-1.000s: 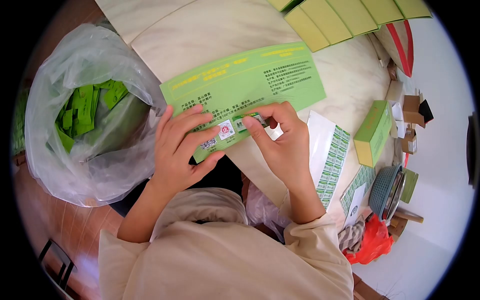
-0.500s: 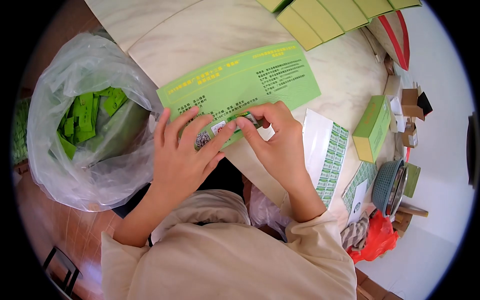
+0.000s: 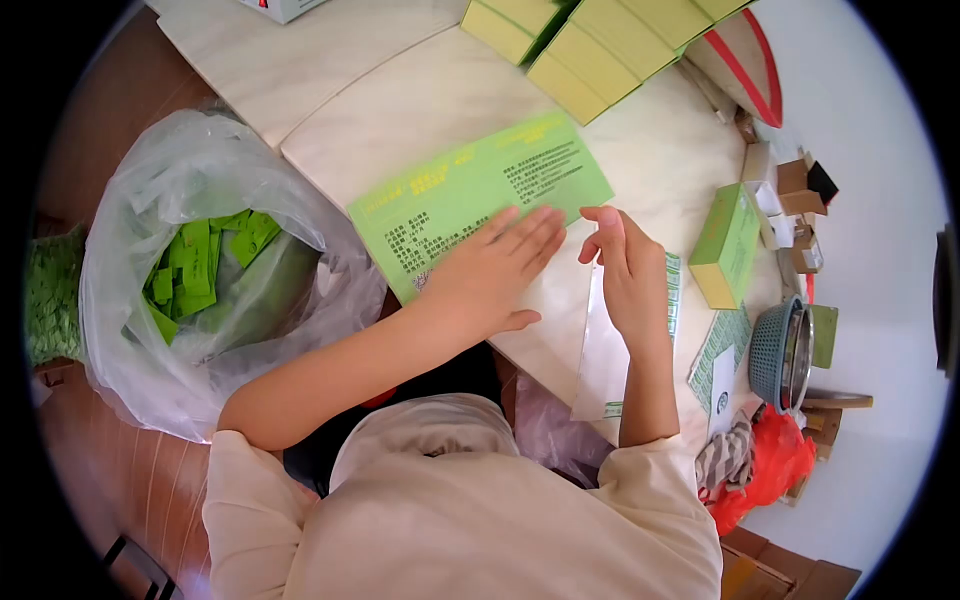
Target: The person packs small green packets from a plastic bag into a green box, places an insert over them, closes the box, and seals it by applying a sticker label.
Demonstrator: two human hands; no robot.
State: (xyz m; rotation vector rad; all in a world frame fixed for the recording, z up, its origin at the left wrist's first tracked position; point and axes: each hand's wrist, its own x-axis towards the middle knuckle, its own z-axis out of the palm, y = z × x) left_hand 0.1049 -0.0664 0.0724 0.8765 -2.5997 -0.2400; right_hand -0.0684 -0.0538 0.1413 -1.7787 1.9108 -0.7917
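A green printed box with rows of dark and yellow lettering lies on the table in front of me. My left hand is laid flat over its lower edge, fingers stretched to the right, hiding part of the print and most of the QR code. Just right of the box, my right hand is raised with its fingers loosely bent and apart, and nothing shows in it. Below and behind that hand lies a white sheet with small green labels along its right side, partly covered by the hand and forearm.
At left stands a clear plastic bag with green packets. Several yellow-green boxes are at the top. To the right are another green box, a patterned sheet, a blue basket and a red bag.
My right hand has let go of a small green label and moved right, off the box. The left hand has slid right and now lies flat where the label was pressed.
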